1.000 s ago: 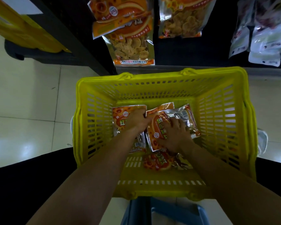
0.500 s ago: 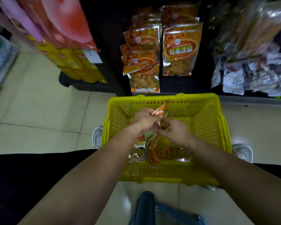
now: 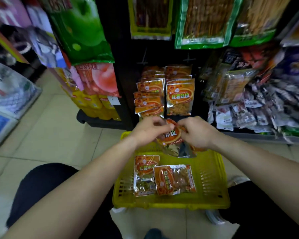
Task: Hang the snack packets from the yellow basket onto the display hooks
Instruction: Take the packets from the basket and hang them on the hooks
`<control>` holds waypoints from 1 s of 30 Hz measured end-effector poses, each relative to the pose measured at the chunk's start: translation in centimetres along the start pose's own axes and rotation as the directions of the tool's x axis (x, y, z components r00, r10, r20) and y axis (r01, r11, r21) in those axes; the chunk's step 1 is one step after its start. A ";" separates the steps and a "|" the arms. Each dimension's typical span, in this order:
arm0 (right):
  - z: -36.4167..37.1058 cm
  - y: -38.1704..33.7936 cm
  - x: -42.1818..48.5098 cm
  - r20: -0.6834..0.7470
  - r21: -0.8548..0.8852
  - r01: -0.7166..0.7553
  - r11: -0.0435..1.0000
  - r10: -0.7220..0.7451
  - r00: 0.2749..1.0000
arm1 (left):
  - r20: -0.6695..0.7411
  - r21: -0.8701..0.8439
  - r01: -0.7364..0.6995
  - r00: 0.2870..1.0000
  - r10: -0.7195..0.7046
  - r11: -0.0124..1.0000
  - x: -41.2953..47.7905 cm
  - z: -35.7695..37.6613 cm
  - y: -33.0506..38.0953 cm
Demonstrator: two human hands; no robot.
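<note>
The head camera gave me a downward look at a shop aisle, with two bare forearms reaching forward. The left hand [image 3: 148, 131] and the right hand [image 3: 197, 131] met in the air over the far end of the yellow basket [image 3: 162, 205], which stood on the pale floor tiles [image 3: 47, 135]. Each hand pinched the top edge of the same orange snack packet [image 3: 171, 135] between curled fingers and thumb. The packet's silver lower part hung down over the basket.

Two more orange packets lay flat inside the basket, towards its near wall. One packet [image 3: 145, 175] lay on the left, and a second packet [image 3: 174, 180] overlapped its right edge.

Just beyond the hands, matching packets hung on a black display rack in two columns. I saw a crowded left column [image 3: 149, 94] and a right column [image 3: 179, 97]. Thin wire hooks [image 3: 142, 58] stuck out above them. Higher up hung green-edged packets [image 3: 202, 23] of stick snacks.
</note>
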State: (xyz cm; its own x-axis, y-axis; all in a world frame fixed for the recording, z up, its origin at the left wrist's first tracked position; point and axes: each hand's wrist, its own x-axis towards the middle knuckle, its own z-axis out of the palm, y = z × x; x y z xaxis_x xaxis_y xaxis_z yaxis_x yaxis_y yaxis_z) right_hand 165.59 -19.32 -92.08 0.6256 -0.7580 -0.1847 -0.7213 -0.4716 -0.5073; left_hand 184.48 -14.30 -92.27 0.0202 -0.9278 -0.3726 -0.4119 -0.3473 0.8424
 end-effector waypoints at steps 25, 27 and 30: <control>-6.7 6.3 6.4 -0.225 0.276 -0.157 0.948 0.222 0.949 | -0.387 0.110 -0.158 0.902 0.189 0.981 5.1 -6.9 -0.6; -5.7 5.7 6.9 -0.185 0.247 -0.188 0.951 0.236 0.954 | -0.393 0.091 -0.159 0.901 0.182 0.983 5.3 -6.0 -0.8; -3.7 4.3 7.5 -0.138 0.226 -0.173 0.959 0.208 0.968 | -0.374 0.103 -0.184 0.903 0.210 0.977 5.2 -4.0 -0.4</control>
State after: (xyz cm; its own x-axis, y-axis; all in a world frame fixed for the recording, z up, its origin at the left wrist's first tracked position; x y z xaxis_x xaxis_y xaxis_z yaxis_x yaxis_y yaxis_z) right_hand 166.12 -28.69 -92.57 0.4148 -0.8943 -0.1679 -0.7324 -0.2187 -0.6448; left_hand 188.35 -19.55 -93.02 0.2724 -0.9621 -0.0144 -0.4999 -0.1544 0.8522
